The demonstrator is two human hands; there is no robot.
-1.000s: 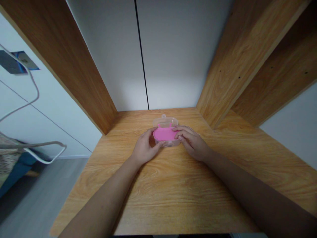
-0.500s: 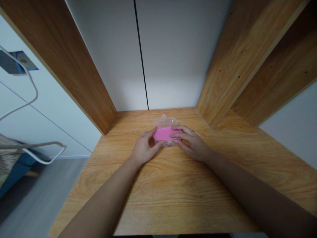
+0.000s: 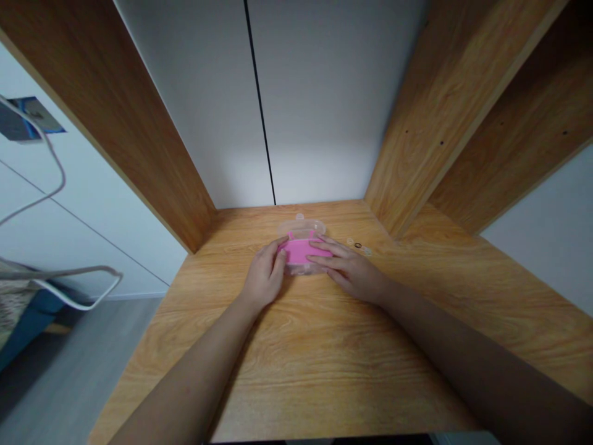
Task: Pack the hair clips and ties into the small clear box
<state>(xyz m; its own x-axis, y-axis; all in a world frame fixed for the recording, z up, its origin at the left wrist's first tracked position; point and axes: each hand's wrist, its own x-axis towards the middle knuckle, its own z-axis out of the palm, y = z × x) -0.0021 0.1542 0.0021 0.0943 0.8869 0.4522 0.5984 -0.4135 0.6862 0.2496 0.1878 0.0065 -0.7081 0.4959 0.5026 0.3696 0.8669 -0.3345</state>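
A small clear plastic box [image 3: 303, 270] with a pink inner lid [image 3: 296, 251] stands near the back of the wooden table. Its transparent outer lid [image 3: 301, 227] is raised behind it. My left hand [image 3: 265, 272] grips the left end of the box, thumb at the pink lid's edge. Across the right part of the pink lid lie the fingers of my right hand [image 3: 347, 269], slightly spread, with its thumb near the front right edge. Several small bands [image 3: 358, 245] rest on the table just beyond my right hand.
The wooden table [image 3: 296, 371] ends at a pale back panel [image 3: 315, 142]. Upright wooden boards [image 3: 139, 142] flank it left and right [image 3: 440, 117]. A white cable [image 3: 60, 167] hangs at the far left, above a grey floor.
The box sits slightly further left in view. My left thumb has moved up from the front edge to the pink lid's side. My right hand has shifted left, uncovering the small bands.
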